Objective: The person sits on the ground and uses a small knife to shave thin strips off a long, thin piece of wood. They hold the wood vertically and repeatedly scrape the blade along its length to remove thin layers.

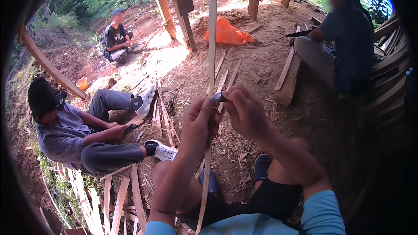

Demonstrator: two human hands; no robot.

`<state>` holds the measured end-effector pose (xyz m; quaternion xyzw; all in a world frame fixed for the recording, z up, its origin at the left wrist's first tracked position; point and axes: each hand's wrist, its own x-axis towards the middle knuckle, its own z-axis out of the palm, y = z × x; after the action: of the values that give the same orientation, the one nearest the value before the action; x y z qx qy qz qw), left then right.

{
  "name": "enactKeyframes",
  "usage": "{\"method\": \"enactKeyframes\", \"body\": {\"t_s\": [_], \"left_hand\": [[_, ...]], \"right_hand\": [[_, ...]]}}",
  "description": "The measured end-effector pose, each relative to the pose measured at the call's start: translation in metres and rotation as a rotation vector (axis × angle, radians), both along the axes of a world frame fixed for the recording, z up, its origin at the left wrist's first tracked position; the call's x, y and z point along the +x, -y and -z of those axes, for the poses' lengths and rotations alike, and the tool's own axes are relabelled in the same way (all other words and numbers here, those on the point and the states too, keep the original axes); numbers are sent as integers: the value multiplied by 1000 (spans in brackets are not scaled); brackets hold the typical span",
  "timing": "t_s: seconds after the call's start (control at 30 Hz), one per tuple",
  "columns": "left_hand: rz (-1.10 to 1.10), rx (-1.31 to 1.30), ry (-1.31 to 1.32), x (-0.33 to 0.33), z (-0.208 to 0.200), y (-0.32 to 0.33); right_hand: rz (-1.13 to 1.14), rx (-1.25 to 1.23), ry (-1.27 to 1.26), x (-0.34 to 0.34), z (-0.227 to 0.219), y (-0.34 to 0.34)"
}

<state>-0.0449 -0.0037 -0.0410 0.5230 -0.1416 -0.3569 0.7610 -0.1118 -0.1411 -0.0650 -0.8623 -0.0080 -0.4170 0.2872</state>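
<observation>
A long, thin wooden strip (212,39) stands nearly upright in front of me, its lower end running down between my knees. My left hand (198,122) is closed around its middle, thumb up. At the same height, my right hand (244,111) pinches a small grey blade-like piece (218,97) between thumb and fingers. Its tip meets the strip beside my left thumb; whether it has a handle is hidden by the right hand.
Co-workers sit at the left (82,135), far left (117,39) and right (344,43). Wooden strips (119,204) lie at lower left, and more are stacked (389,78) at right. An orange sheet (228,31) lies near timber posts (180,13). Shavings cover the dirt.
</observation>
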Motion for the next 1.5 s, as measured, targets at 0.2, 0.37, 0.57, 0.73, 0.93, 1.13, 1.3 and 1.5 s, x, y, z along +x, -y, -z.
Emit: {"method": "enactKeyframes", "body": {"t_s": [0.2, 0.37, 0.57, 0.73, 0.93, 1.13, 1.3, 1.5], "left_hand": [[-65, 41, 141, -3, -6, -2], [7, 144, 150, -13, -2, 2], [-12, 114, 132, -14, -7, -1], [-98, 173, 171, -14, -10, 5], [-105, 232, 326, -16, -13, 14], [45, 275, 299, -1, -29, 30], [45, 411, 478, 18, -18, 42], [96, 392, 409, 35, 6, 25]], "right_hand": [[43, -2, 16, 3, -3, -7], [257, 95, 45, 14, -5, 13], [28, 144, -41, -6, -11, 16], [-157, 128, -84, -19, 2, 7], [-137, 249, -120, -28, -2, 4], [-142, 518, -179, -18, 4, 9], [-80, 458, -238, -15, -3, 18], [-59, 376, -304, -7, 6, 14]]}}
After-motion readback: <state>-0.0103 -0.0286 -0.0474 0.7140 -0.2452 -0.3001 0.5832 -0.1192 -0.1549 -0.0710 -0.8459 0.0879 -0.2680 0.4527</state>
